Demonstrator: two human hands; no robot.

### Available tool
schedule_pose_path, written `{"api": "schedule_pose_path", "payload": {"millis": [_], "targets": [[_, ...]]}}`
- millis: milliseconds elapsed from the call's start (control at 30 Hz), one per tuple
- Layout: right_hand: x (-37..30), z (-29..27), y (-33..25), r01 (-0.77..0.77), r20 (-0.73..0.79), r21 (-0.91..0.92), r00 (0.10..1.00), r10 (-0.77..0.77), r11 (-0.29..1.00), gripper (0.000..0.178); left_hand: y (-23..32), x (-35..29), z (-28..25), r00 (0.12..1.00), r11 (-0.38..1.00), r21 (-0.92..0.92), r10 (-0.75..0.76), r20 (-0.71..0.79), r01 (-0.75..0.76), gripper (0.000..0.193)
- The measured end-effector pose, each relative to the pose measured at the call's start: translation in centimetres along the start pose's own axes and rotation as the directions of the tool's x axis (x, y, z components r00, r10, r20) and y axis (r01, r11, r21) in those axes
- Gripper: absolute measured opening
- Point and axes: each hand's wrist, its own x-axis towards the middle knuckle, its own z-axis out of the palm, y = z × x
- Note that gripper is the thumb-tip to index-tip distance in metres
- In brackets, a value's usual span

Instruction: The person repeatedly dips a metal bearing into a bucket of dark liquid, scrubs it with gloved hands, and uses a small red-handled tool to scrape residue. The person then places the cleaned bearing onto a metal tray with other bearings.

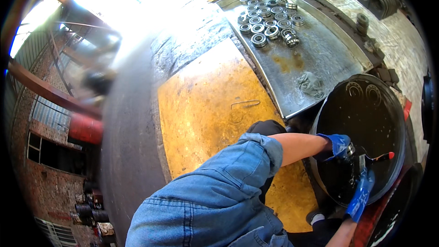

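Note:
A wide dark drum point(320, 110) holding murky liquid stands at the right, and both my blue-gloved hands work over it. My left hand point(336, 147) reaches in from the left, closed round a small shiny metal bearing point(350, 149). Closer to the drum's near side, my right hand point(364, 185) is wrapped round a flat brush point(362, 162), its pale end toward the bearing. Beside the brush lies a thin tool with a red tip point(391, 155); whether it joins the brush I cannot tell. Bristles and fingertips are partly hidden.
Beyond the drum, a shallow metal tray point(320, 32) carries several bearings point(270, 20) and a crumpled grey-green rag point(311, 85). A stained yellow board point(206, 100) lies left of it, with a bent wire point(245, 104) on top. A red barrel point(85, 128) stands far left.

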Motion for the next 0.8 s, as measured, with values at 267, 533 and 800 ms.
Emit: {"api": "schedule_pose_path", "payload": {"millis": [267, 533, 800], "targets": [[2.3, 1.2, 1.3, 0.146, 0.094, -0.105, 0.986, -0.137, 0.984, 0.047, 1.4, -0.3, 0.4, 0.958, 0.936, 0.232, 0.282, -0.045, -0.265, 0.048], [-1.5, 3.5, -3.5, 0.03, 0.31, 0.063, 0.95, -0.048, 0.998, 0.043, -1.0, 0.5, 0.6, 0.969, 0.955, 0.197, 0.238, -0.065, -0.222, 0.04], [1.6, 4.1, 1.8, 0.097, 0.2, 0.04, 0.974, -0.103, 0.994, 0.049, -1.9, 1.9, 1.4, 0.994, 0.994, 0.065, 0.092, -0.058, -0.088, 0.036]]}}
